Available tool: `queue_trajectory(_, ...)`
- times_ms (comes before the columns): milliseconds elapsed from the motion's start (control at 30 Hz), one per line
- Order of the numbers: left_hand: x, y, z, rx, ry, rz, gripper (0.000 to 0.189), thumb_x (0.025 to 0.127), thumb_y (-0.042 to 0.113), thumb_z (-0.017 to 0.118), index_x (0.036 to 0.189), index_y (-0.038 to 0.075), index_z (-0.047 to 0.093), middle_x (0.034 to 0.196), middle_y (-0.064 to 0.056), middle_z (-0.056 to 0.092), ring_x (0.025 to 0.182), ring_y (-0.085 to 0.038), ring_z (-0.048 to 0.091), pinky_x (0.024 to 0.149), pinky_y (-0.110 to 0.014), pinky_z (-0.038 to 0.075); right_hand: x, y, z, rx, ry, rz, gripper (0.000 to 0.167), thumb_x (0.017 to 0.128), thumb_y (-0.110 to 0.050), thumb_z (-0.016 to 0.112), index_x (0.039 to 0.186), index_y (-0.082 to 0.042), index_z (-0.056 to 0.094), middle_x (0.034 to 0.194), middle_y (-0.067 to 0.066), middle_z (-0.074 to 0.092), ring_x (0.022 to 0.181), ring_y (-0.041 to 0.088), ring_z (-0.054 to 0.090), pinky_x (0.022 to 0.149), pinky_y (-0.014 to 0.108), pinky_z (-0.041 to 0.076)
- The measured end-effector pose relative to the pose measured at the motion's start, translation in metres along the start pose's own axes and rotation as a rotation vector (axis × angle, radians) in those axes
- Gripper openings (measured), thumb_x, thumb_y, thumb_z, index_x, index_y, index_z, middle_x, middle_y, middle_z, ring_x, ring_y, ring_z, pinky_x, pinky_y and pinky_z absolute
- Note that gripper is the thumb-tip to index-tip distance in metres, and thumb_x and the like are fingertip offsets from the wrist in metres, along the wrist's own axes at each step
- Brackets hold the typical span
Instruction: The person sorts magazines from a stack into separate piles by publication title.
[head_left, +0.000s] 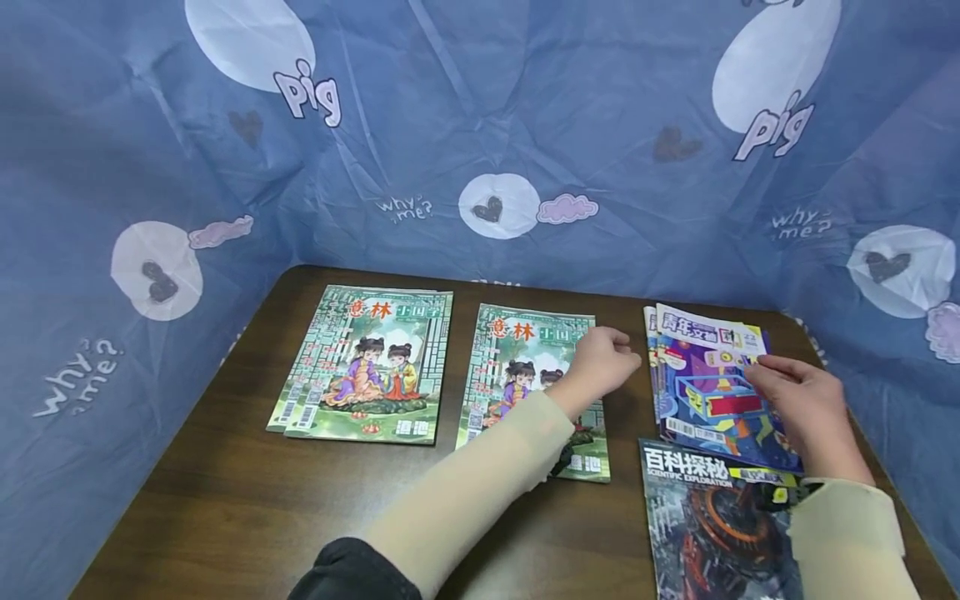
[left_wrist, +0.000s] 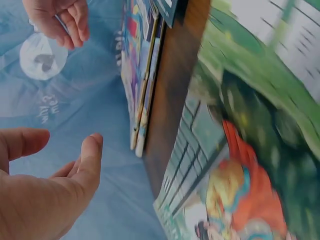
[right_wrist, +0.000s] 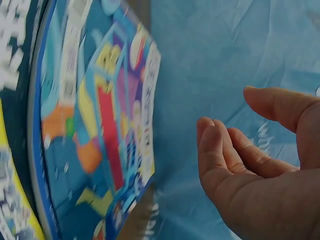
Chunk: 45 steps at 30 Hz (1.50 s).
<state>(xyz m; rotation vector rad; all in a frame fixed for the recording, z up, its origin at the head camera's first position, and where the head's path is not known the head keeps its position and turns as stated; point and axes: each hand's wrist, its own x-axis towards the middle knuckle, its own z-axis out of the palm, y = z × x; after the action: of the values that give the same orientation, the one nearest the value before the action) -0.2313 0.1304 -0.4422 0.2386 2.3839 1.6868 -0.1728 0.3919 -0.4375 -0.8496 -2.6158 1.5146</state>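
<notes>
My left hand point(head_left: 604, 363) hovers over the right edge of the middle green magazine point(head_left: 517, 354), thumb and fingers apart with nothing between them in the left wrist view. Above the purple magazine point(head_left: 708, 392) at the right is my right hand point(head_left: 806, 400), its fingers loosely bent and the thumb held away from them in the right wrist view. The purple magazine lies on another one, whose left edge sticks out. Nearer to me lies a dark science magazine point(head_left: 697, 525), partly under my right wrist. My left forearm hides part of the middle green magazine.
Two overlapping green magazines point(head_left: 375, 367) with the same cover lie on the left of the brown wooden table point(head_left: 247, 508). A blue printed cloth point(head_left: 480, 108) hangs behind the table and along both sides.
</notes>
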Motion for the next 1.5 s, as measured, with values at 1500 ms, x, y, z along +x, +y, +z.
queue_trajectory(1500, -0.099, -0.068, -0.173, -0.15, 0.35, -0.003, 0.039, 0.09, 0.004, 0.07, 0.125, -0.009, 0.063, 0.113, -0.022, 0.069, 0.1, -0.032, 0.067, 0.085, -0.039, 0.056, -0.069, -0.052, 0.092, 0.042, -0.183, -0.305, 0.067, 0.094, -0.046, 0.072, 0.144, -0.004, 0.055, 0.134, 0.015, 0.062, 0.115, 0.018, 0.063, 0.087, 0.017, 0.05)
